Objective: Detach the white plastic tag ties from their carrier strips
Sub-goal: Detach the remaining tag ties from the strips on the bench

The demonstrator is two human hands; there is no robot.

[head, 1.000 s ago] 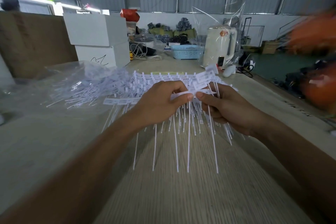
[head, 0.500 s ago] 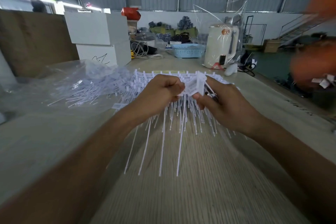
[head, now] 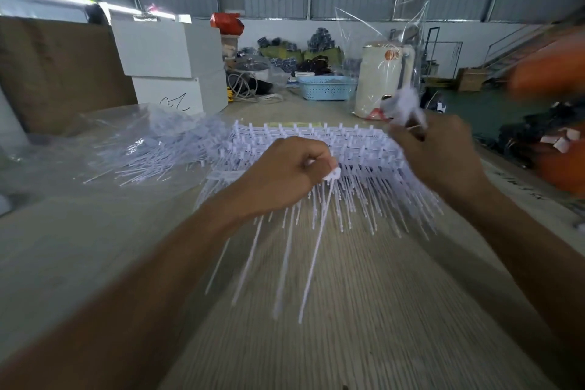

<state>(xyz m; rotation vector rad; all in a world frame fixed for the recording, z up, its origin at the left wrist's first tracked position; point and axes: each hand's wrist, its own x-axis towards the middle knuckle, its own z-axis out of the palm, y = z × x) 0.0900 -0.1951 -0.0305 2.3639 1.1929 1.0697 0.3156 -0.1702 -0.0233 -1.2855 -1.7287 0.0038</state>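
Since the earlier frame the right hand [head: 443, 158] has swung up and away from the left hand [head: 285, 174], carrying a blurred white piece [head: 403, 104] clear of the bundle it was joined to, so the two hands now stand apart where they had met at one point.

Head view, with the stack of carrier strips [head: 313, 142] on the worktop [head: 364, 310] as landmark. Left hand's grip is closed in a fist on the near edge of the stack, pinching the heads of a few white tag ties [head: 316, 247] whose long tails hang toward the viewer. Right hand's grip is curled round the torn-off white piece, lifted above the right end of the stack; motion blur hides whether that piece is bare strip or ties.

Left of the stack lies a clear plastic sheet [head: 104, 136] with a loose heap of detached ties [head: 152, 161] on it, which I read as the finished share. The stack itself is thick with rows of ties, their tails fanned out on its near side, so I judge the job well short of half done: one pull completed, many strips left.

Beyond the stack stand white boxes [head: 167, 51], a blue basket [head: 326, 87] and a cream-coloured appliance [head: 383, 79] in clear wrapping.
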